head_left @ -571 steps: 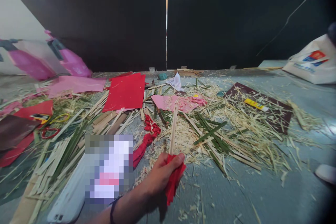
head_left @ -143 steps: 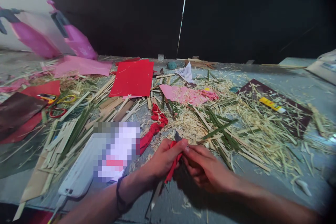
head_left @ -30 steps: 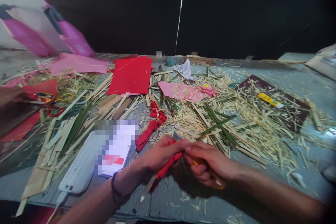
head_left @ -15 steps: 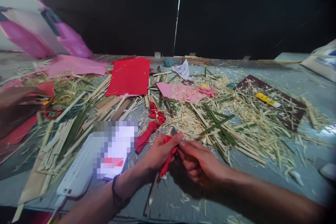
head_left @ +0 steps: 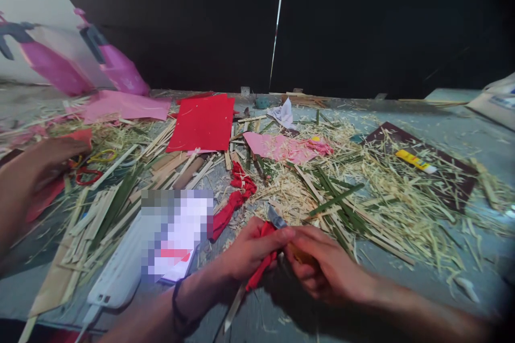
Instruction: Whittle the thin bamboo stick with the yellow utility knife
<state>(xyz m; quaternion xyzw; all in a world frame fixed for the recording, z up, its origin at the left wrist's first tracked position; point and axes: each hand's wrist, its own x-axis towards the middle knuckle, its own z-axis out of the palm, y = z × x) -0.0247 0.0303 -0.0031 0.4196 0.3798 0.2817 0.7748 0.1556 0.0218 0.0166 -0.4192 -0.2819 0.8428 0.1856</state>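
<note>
In the head view my left hand (head_left: 250,249) is closed around a crumpled red strip (head_left: 259,274), which looks like paper or cloth. A thin bamboo strip (head_left: 234,308) sticks out below the same hand. My right hand (head_left: 325,265) wraps round the handle of a knife (head_left: 277,218), its short grey blade pointing up and away beside the red strip. The thumb of my left hand presses near the base of the blade. Both hands meet low in the middle, above the grey work surface. Whether the blade touches the bamboo is hidden by my fingers.
Another person's hand (head_left: 48,163) is at the left, by red-and-yellow-handled scissors (head_left: 89,174). A phone (head_left: 177,236) and a white power strip (head_left: 118,262) lie left of my hands. Beyond are bamboo shavings (head_left: 289,185), red sheets (head_left: 203,123), a yellow tube (head_left: 414,161) and pink spray bottles (head_left: 123,72).
The knife blade shows more clearly above my left thumb, and my hands sit slightly lower and to the right. The view has shifted a little. The other person's hand now covers more of the scissors.
</note>
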